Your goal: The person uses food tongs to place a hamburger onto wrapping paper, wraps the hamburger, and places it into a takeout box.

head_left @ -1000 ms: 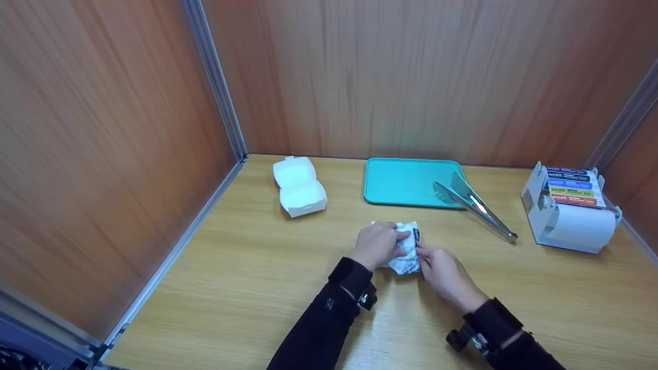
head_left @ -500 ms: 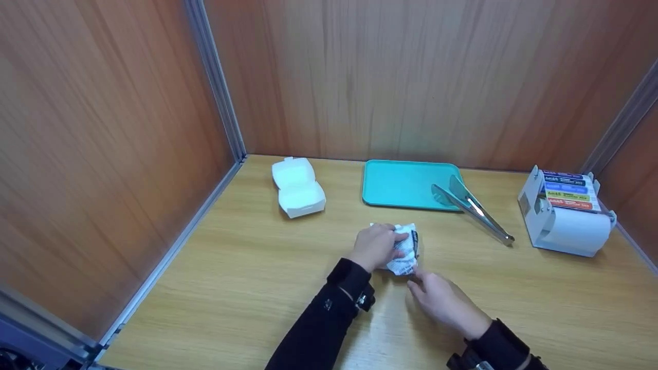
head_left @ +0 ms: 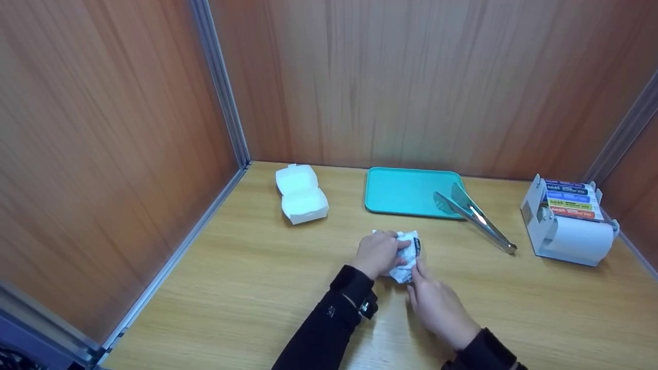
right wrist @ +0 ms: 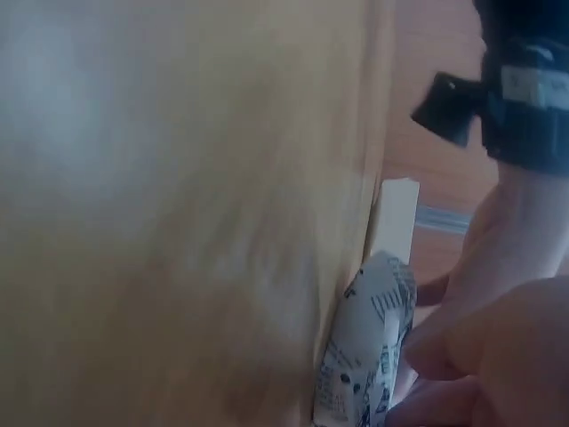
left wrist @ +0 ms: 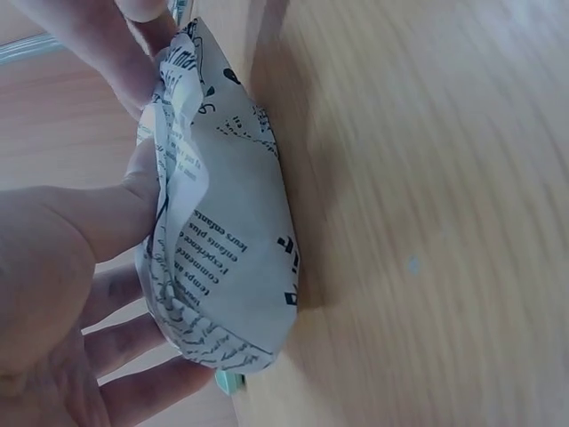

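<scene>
A small bundle wrapped in newsprint-style paper (head_left: 409, 252) lies on the wooden table in front of the person. The left hand (head_left: 378, 253) holds it from the left, its thumb on the folded upper side and its fingers on the far side in the left wrist view. At the bundle's near right edge, the right hand (head_left: 437, 306) pinches the paper with its fingertips. Printed lettering and creased folds show on the wrapper (left wrist: 231, 196) in the left wrist view. What lies inside the paper is hidden.
An open white clamshell box (head_left: 302, 195) stands at the back left. Metal tongs (head_left: 480, 221) lean across the right edge of a turquoise tray (head_left: 406, 190). A white dispenser with a roll and coloured labels (head_left: 570, 221) stands at right. Wood-grain panels (head_left: 411, 77) enclose the table.
The right hand has slid from the bundle's right side towards its near right corner and touches the paper there. The left hand keeps its hold. The head view has tilted slightly.
</scene>
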Demonstrator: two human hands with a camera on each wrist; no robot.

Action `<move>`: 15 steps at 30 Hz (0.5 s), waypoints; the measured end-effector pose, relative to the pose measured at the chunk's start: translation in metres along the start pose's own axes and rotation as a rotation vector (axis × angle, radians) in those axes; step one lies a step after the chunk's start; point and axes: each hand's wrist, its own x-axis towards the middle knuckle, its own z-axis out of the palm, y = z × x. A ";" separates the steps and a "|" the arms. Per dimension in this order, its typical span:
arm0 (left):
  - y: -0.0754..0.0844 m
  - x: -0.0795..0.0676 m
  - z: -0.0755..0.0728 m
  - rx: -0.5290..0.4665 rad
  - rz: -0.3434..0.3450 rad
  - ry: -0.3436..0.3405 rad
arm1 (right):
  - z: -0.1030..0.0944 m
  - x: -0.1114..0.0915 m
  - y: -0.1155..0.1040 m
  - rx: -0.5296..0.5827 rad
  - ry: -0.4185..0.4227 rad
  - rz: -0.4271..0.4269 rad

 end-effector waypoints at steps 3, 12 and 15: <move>0.002 0.000 0.002 -0.002 0.002 0.008 | 0.006 -0.010 -0.007 -0.033 0.013 -0.009; 0.001 -0.002 -0.004 0.009 0.026 -0.009 | -0.012 -0.011 -0.010 -0.090 -0.100 -0.026; 0.000 -0.001 -0.006 0.027 0.050 -0.016 | -0.017 -0.003 -0.007 -0.056 -0.011 -0.032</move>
